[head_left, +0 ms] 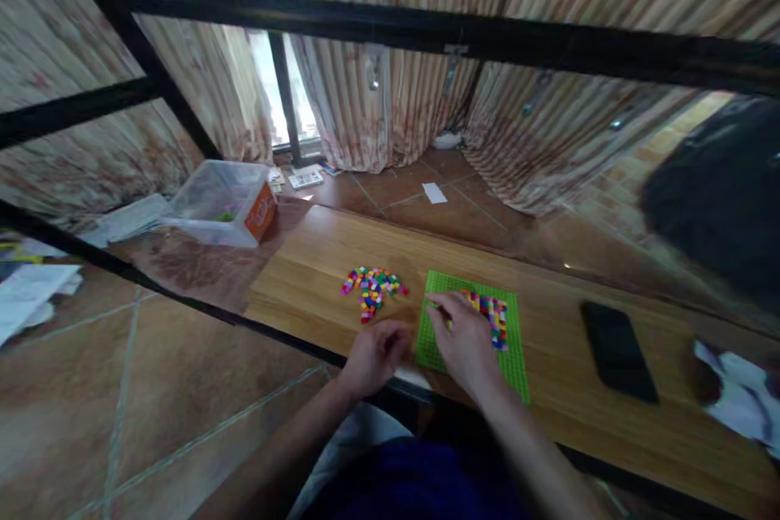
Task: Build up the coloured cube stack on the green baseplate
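Readable text: none, all too blurred or small
Box label (pixel 262 215): orange with pale marks, far up and left of the left hand (pixel 374 353), not legible
Card (pixel 305 178): pale, with a grid of small marks, farther off beyond the box (pixel 210 199), not legible

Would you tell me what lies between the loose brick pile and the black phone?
Head view: the green baseplate, with the right hand on it, lies between brick pile and black phone.

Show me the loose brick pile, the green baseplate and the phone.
Brick pile (pixel 373 291): head view, middle of the heap.
Baseplate (pixel 515 366): head view, bare near corner.
Phone (pixel 618 351): head view, middle of its dark face.
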